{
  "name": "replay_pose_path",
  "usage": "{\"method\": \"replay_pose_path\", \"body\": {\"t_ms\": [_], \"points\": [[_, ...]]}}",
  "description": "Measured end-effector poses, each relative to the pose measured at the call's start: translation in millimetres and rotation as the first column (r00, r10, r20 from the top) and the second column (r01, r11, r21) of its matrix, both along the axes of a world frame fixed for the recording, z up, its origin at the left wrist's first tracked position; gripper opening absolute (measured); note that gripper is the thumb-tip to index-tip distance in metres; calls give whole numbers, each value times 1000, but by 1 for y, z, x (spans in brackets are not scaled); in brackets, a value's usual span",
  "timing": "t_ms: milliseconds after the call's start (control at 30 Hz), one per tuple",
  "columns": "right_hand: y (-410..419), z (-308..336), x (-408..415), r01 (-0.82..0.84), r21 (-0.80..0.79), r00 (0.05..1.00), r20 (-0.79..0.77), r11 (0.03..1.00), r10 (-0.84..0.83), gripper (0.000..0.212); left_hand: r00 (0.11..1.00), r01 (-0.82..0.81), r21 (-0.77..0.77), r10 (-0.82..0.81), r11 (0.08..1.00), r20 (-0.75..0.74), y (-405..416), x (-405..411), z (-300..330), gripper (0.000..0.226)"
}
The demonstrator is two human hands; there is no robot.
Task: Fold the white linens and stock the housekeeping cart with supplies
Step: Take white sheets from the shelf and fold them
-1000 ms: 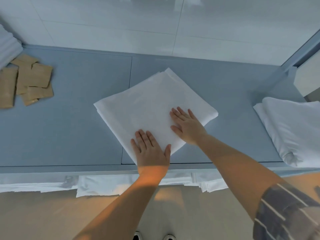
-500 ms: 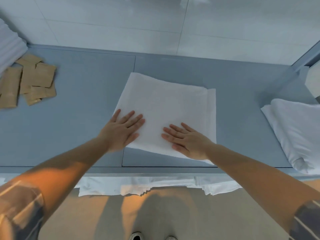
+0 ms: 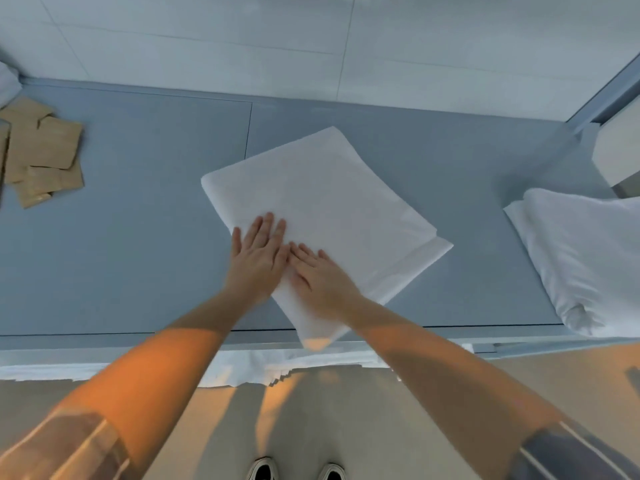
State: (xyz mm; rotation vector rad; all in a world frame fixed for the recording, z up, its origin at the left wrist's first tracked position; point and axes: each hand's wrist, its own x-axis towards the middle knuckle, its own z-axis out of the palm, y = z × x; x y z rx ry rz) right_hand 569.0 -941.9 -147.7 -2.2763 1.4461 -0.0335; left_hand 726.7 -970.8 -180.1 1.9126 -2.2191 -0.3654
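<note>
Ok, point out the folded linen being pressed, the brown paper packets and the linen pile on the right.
folded linen (image 3: 332, 199): head view, bare top face.
brown paper packets (image 3: 52, 150): head view, topmost packet.
linen pile (image 3: 585, 251): head view, upper surface.

The white pile (image 3: 588, 258) on the table's (image 3: 138, 271) right ran off the frame edge — so did the brown packets (image 3: 41, 150) at left. Both hands — left (image 3: 258, 261), right (image 3: 320, 280) — hid part of the folded linen (image 3: 322, 199), and the shoes (image 3: 298, 472) were cropped below.

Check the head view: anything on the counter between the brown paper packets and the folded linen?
Nothing: in the head view, only bare grey counter separates the brown paper packets from the folded linen.
</note>
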Motion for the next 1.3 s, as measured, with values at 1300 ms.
{"method": "replay_pose_path", "body": {"t_ms": [1300], "points": [[23,-7,-75,-225,-397,971,-161,890,174,57,987,84,-123,-66,989,145,97,-55,11,71]]}}
